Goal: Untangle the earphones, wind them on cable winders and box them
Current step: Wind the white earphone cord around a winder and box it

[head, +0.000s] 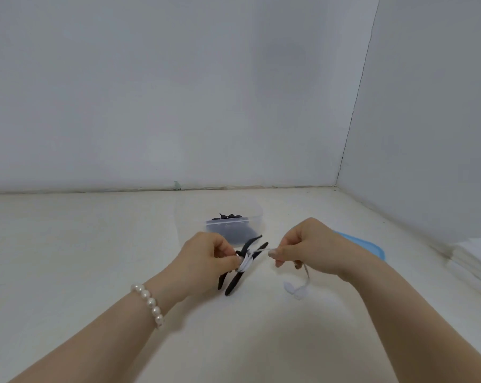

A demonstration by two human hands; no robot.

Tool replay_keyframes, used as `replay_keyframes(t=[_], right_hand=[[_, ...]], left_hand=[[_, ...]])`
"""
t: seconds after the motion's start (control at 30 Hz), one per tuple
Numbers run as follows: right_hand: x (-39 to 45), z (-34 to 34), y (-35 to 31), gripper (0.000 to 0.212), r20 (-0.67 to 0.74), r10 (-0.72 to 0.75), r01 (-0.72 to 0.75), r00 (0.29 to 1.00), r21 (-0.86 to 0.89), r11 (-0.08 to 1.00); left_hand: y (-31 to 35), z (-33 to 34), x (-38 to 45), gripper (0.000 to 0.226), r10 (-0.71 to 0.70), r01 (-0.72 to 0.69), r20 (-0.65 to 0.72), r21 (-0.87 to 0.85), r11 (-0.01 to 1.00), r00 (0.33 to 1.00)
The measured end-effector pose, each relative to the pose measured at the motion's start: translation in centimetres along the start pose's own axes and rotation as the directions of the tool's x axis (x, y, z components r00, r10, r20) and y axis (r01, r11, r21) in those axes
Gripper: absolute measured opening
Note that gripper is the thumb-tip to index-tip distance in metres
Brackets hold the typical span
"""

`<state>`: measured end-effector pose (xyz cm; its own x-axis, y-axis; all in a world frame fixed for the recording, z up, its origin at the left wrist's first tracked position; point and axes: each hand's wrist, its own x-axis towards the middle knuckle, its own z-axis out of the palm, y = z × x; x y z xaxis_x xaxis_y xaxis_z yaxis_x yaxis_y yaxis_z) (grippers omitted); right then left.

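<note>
Earphone cable (246, 263), white, is wound round a black winder (238, 275) pinched in the left hand (206, 258) grip above the table (67, 258). Right hand (311, 244) grip pinches the cable's free end, earbuds (293, 290) dangling below. Both forearms reach forward, wrists raised. Behind: clear box (233, 225), blue lid (372, 248).

No writing, label, brand mark, number or sign can be read anywhere in the head view.
</note>
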<state>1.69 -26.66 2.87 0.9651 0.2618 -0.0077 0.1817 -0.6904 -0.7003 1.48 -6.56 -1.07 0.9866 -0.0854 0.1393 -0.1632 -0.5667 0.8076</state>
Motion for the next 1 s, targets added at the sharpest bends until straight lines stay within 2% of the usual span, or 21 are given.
replay_keyframes(t=[0.1,0.2,0.3,0.43,0.53,0.63,0.73,0.83,0.93,1.0], right_hand=[[-1.0,0.7,-1.6,0.034,0.191,-0.068,0.042,0.979,0.135,0.990],[-1.4,2.4,-2.7,0.032,0.310,-0.130,0.064,0.942,0.214,0.975],[-1.3,4.1,-3.2,0.030,0.395,-0.139,0.047,0.908,0.233,0.971],[-0.6,5.0,-3.0,0.038,0.372,-0.093,0.039,0.924,0.150,0.988],[-0.5,5.2,-2.8,0.043,0.394,-0.038,0.021,0.918,0.047,0.999],[-0.1,4.6,-2.4,0.042,0.352,-0.011,0.001,0.936,0.028,1.000],[0.3,3.4,-1.7,0.037,0.233,0.013,-0.020,0.972,0.026,0.999],[0.4,1.9,-0.5,0.030,0.097,0.035,-0.046,0.995,0.111,0.993],[0.4,0.4,0.7,0.027,0.096,-0.006,-0.015,0.995,0.211,0.977],[0.3,-0.2,1.3,0.027,0.149,-0.056,0.004,0.987,0.327,0.945]], left_hand=[[0.1,-0.1,0.3,0.014,-0.029,0.016,-0.145,-0.092,0.996,0.989],[0.3,0.1,0.5,0.014,-0.080,0.018,-0.223,-0.267,0.964,0.972],[0.6,0.3,0.5,0.019,-0.162,0.020,-0.216,-0.540,0.841,0.963],[1.8,-0.2,-0.2,0.022,-0.170,0.011,-0.132,-0.758,0.652,0.977],[2.4,-0.4,-0.6,0.019,-0.136,0.006,-0.083,-0.836,0.549,0.987],[2.5,-0.6,-0.6,0.020,-0.122,0.029,-0.033,-0.879,0.476,0.992],[2.8,-1.0,-0.9,0.020,-0.051,0.031,0.008,-0.876,0.481,0.999],[3.0,-1.0,-1.2,0.018,-0.017,0.014,0.006,-0.854,0.521,1.000],[2.8,-0.9,-1.2,0.016,-0.013,0.050,0.051,-0.844,0.534,0.999],[2.7,-1.2,-1.0,0.016,-0.018,0.083,0.085,-0.871,0.484,0.996]])
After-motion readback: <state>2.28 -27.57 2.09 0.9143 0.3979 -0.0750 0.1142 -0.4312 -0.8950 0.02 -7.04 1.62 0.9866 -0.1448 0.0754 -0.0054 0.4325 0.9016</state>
